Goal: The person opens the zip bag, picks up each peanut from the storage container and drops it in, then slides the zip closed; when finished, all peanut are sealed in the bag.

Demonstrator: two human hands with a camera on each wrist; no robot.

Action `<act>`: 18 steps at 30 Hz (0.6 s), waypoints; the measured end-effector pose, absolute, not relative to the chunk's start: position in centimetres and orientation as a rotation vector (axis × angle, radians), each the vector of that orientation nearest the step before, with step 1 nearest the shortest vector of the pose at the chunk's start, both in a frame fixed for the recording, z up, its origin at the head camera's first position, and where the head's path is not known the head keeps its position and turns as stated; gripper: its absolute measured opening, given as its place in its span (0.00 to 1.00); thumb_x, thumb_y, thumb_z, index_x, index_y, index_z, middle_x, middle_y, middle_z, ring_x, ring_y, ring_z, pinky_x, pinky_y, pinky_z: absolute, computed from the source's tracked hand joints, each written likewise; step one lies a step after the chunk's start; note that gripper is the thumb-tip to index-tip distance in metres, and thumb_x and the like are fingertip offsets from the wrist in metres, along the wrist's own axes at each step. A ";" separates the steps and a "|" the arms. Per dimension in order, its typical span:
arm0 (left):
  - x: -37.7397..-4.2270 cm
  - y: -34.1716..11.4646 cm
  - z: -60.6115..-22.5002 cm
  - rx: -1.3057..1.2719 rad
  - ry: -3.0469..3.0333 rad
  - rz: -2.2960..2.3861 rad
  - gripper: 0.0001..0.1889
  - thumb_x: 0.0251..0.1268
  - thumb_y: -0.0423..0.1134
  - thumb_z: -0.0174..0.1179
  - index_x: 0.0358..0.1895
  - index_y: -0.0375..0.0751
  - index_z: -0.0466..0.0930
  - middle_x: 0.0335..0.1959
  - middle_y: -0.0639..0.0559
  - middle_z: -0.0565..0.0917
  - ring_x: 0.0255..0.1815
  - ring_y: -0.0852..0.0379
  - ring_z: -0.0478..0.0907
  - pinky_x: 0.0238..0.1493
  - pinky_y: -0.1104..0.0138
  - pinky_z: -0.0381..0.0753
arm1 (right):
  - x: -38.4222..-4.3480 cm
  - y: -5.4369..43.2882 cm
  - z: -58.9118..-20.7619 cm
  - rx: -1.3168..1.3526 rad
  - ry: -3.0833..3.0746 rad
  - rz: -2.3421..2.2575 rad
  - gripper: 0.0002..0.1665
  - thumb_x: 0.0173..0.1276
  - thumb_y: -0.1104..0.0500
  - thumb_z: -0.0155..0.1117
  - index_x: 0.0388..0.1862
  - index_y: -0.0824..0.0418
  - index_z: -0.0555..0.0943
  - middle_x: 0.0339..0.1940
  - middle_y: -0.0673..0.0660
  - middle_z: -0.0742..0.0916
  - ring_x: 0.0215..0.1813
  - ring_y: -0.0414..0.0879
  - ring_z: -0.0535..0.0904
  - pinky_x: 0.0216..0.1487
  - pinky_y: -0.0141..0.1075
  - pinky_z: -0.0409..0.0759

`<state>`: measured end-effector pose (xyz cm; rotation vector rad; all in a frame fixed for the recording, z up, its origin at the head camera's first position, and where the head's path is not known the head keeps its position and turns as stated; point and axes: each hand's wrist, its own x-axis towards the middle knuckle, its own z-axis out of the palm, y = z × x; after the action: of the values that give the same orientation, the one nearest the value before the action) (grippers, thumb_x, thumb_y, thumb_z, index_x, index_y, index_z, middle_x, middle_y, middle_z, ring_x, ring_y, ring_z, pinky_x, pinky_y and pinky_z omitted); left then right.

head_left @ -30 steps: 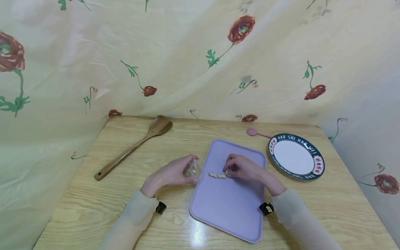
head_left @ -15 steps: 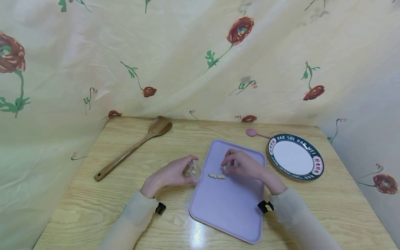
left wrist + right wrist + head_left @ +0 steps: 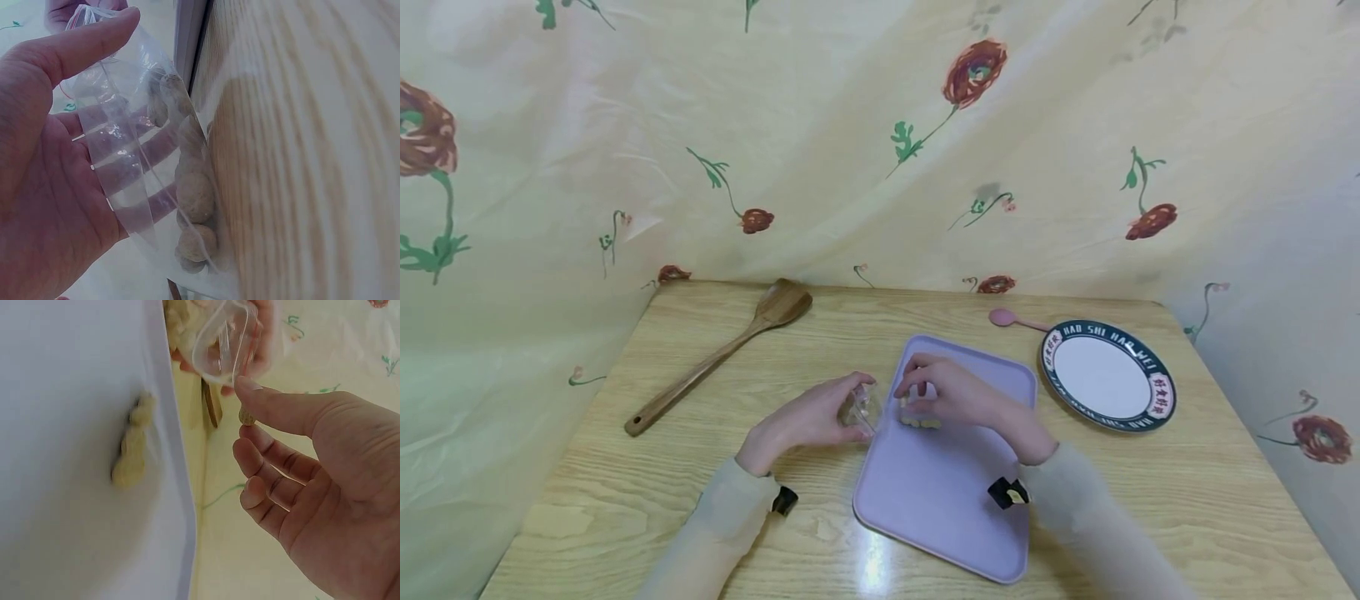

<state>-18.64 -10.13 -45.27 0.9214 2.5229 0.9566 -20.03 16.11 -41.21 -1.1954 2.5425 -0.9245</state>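
Observation:
My left hand (image 3: 805, 414) holds a clear zip bag (image 3: 862, 407) upright beside the left rim of a purple tray (image 3: 940, 508). In the left wrist view, several peanuts in shells (image 3: 195, 197) lie low in the bag, the thumb across its front and the fingers behind. Between thumb and index finger, my right hand (image 3: 958, 393) pinches a peanut (image 3: 247, 416) over the tray. It is close to the bag's open mouth (image 3: 228, 344) in the right wrist view. Below that hand, more peanuts (image 3: 130, 456) lie in a short row on the tray.
A wooden spatula (image 3: 718, 357) lies at the left of the wooden table (image 3: 805, 533). Right of the tray are a dark-rimmed plate (image 3: 1105, 377) and a pink spoon (image 3: 1003, 317), its handle end at the plate's edge. A flowered cloth (image 3: 820, 142) hangs behind.
My right hand has lifted a peanut from the right end of the row and carried it left toward the bag. The left hand and bag have stayed nearly still.

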 end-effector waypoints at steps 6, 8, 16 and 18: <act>-18.6 -10.2 -45.3 0.931 2.524 0.967 0.38 0.59 0.45 0.73 0.71 0.43 0.64 0.63 0.47 0.76 0.62 0.52 0.73 0.62 0.56 0.73 | -19.7 14.8 -41.7 -1.197 2.510 -0.914 0.10 0.63 0.67 0.72 0.44 0.61 0.88 0.44 0.53 0.81 0.39 0.46 0.78 0.40 0.43 0.81; -18.6 -10.2 -45.3 0.934 2.524 0.967 0.38 0.60 0.44 0.73 0.71 0.43 0.64 0.62 0.47 0.77 0.62 0.52 0.74 0.61 0.56 0.73 | -19.6 14.4 -41.9 -1.206 2.504 -0.912 0.11 0.62 0.68 0.72 0.44 0.61 0.88 0.43 0.53 0.81 0.39 0.46 0.79 0.40 0.44 0.81; -18.6 -10.2 -45.2 0.931 2.523 0.967 0.39 0.60 0.44 0.73 0.72 0.44 0.64 0.61 0.47 0.77 0.62 0.51 0.74 0.61 0.55 0.73 | -19.4 13.7 -42.8 -1.203 2.499 -0.919 0.11 0.61 0.66 0.73 0.44 0.59 0.88 0.42 0.51 0.81 0.40 0.46 0.78 0.42 0.42 0.80; -18.5 -10.2 -45.2 0.936 2.525 0.967 0.39 0.59 0.44 0.73 0.72 0.43 0.64 0.61 0.47 0.77 0.62 0.50 0.74 0.61 0.55 0.73 | -19.3 13.7 -42.8 -1.190 2.504 -0.910 0.12 0.62 0.66 0.73 0.44 0.59 0.88 0.43 0.50 0.81 0.40 0.46 0.78 0.42 0.42 0.80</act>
<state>-18.52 -10.22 -45.23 0.9364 2.5246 0.9672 -19.30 13.65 -42.82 -1.1897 2.5040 -0.9102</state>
